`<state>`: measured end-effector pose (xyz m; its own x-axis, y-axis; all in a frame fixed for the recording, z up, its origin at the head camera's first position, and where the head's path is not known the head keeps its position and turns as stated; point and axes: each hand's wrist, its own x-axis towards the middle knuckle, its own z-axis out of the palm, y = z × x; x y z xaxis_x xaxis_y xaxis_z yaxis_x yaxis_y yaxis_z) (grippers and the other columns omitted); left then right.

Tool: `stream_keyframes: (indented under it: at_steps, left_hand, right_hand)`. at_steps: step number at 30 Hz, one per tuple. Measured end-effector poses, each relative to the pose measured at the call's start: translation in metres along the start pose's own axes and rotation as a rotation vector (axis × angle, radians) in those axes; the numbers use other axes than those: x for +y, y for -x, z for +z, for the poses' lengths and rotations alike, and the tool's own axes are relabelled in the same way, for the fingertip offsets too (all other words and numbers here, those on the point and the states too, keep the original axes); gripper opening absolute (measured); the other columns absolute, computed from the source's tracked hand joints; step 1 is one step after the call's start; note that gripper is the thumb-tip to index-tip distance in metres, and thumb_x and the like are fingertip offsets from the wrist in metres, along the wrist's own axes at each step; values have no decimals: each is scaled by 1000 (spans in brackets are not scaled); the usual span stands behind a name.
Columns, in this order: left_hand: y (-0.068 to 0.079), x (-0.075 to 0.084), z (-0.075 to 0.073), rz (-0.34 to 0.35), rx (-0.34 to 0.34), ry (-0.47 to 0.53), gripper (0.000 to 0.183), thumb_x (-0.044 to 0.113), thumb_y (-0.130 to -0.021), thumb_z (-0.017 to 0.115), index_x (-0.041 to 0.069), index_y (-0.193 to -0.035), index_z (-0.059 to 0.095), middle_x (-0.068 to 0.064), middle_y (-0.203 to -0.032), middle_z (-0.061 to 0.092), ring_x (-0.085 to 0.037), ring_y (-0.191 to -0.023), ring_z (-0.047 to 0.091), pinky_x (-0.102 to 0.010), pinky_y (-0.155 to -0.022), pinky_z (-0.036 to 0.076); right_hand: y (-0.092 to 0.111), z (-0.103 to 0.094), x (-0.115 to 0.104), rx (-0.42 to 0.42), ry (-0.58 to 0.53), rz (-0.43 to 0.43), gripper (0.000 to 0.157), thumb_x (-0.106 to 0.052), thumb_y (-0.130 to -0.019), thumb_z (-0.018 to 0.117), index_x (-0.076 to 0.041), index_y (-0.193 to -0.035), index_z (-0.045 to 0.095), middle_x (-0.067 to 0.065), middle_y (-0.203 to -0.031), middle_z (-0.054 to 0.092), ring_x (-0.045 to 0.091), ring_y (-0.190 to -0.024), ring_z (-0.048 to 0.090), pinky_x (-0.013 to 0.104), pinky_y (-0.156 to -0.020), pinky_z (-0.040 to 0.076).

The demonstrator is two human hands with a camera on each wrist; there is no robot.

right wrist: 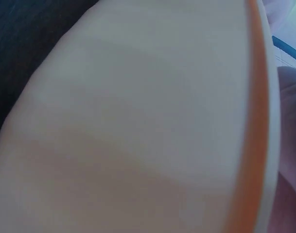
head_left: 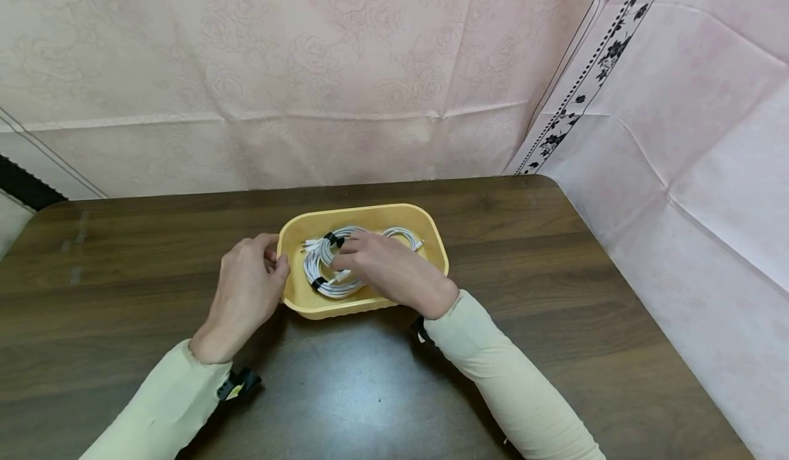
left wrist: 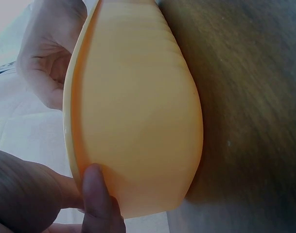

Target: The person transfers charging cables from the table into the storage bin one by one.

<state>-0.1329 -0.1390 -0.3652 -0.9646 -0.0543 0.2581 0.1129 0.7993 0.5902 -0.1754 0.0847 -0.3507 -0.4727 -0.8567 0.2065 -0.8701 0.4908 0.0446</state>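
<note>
A yellow plastic storage tray with rounded corners stands on the table, and white cables are coiled inside it. The larger coiled cable at the left is bound with black ties; a smaller cable loop lies at the right. My left hand pinches the tray's left rim, with fingertips on its outer wall in the left wrist view. My right hand reaches over the near rim into the tray, fingers bent down at the larger coil. Its fingertips are hidden, so their hold on the cable cannot be told.
The brown wooden table extends around the tray, with its far edge close behind. A patterned pale cloth hangs behind the table, and another pale cloth hangs along the right side. The tray wall fills most of the right wrist view.
</note>
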Motion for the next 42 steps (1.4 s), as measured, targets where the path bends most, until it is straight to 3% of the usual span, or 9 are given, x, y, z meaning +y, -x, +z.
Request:
stream_keyframes:
  at_steps: [8, 16, 29, 42]
  left_hand:
    - [-1, -1, 2, 14, 19, 1, 31, 5, -92, 59, -9, -118, 67, -16, -85, 63, -29, -77, 59, -31, -63, 45]
    - [-2, -1, 2, 27, 31, -1, 30, 5, -92, 59, -9, -116, 67, -15, -83, 63, -28, -76, 58, -31, -63, 44]
    - [0, 0, 1, 4, 11, 0, 30, 6, -93, 59, -8, -118, 67, -15, -85, 63, -28, -77, 58, -31, -62, 44]
    - [-1, 0, 0, 1, 1, -4, 32, 7, -93, 58, -10, -120, 66, -16, -87, 64, -29, -79, 59, -32, -63, 46]
  right_hand:
    - [-1, 3, 0, 6, 2, -2, 27, -2, -96, 65, -23, -110, 74, -12, -102, 74, 10, -101, 60, 21, -77, 52]
    - [-2, 4, -2, -39, 9, 43, 28, 0, -94, 64, -24, -107, 69, -8, -91, 63, 9, -92, 57, 20, -65, 48]
    - [-2, 5, -6, -84, -19, 77, 31, 4, -95, 57, -25, -101, 68, -9, -85, 60, 7, -87, 56, 22, -64, 48]
    - [-3, 6, -4, -114, -6, 64, 29, 2, -95, 59, -26, -97, 67, -9, -86, 60, 6, -87, 56, 21, -67, 48]
